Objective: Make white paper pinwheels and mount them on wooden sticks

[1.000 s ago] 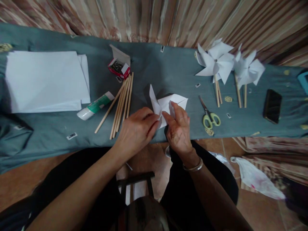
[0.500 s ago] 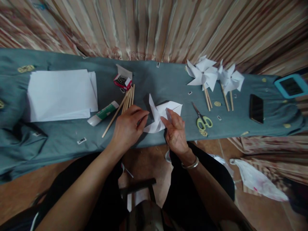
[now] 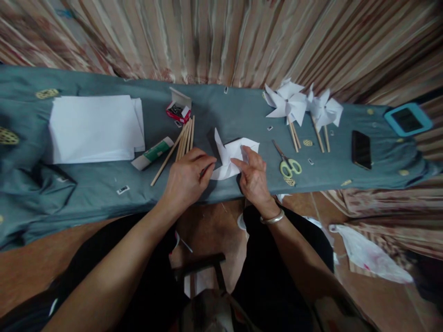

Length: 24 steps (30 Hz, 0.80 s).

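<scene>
A partly folded white paper piece (image 3: 232, 154) lies on the grey-blue cloth-covered table (image 3: 242, 110), one corner sticking up. My right hand (image 3: 254, 177) presses its fingers on the paper's right side. My left hand (image 3: 187, 177) rests at the paper's left edge, thumb and forefinger pinched together near that edge; whether they grip something small I cannot tell. A bundle of wooden sticks (image 3: 180, 145) lies just left of my left hand.
A stack of white sheets (image 3: 93, 129) and a glue tube (image 3: 152, 153) lie to the left, an open red box of clips (image 3: 178, 109) behind the sticks. Green scissors (image 3: 288, 165), two finished paper pinwheels (image 3: 301, 106), a black phone (image 3: 361, 149) and a blue-framed device (image 3: 407, 119) sit right.
My left hand drew back from the paper's centre to its left edge, exposing a lower flap. The view pulled back and shifted, so everything appears smaller.
</scene>
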{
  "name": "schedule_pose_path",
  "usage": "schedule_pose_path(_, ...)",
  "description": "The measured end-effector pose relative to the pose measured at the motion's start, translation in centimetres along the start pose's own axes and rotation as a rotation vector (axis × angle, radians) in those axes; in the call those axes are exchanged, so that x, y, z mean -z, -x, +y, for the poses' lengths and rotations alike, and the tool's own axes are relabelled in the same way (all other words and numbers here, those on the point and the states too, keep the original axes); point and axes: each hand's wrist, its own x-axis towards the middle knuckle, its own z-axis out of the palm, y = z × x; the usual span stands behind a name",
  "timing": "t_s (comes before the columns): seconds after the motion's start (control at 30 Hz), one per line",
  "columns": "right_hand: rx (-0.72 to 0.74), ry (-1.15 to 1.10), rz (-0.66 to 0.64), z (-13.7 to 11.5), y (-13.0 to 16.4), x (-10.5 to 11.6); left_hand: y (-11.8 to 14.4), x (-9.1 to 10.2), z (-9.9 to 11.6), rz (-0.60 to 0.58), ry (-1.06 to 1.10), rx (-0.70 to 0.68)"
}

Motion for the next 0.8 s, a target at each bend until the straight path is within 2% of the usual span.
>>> schedule_pose_path(0.2,0.006,0.002,0.013,-0.1,-0.6,0.2,0.4,-0.9,0.3,-0.027,-0.027,-0.087)
schedule_pose_path(0.4,-0.035,-0.129,0.017,-0.4,-1.6,0.3,0.7,-2.0,0.8,-0.013,-0.03,-0.165)
schedule_pose_path(0.57,-0.032,-0.21,0.025,-0.5,-2.0,0.4,0.9,-2.4,1.0,-0.063,-0.06,-0.167)
schedule_pose_path(0.67,-0.045,-0.226,0.019,0.0,-2.3,0.7,0.9,-2.5,1.1,-0.082,-0.061,-0.162)
schedule_pose_path(0.8,-0.082,-0.123,0.043,1.6,-3.1,1.2,1.0,-2.5,0.9,-0.12,-0.089,-0.173)
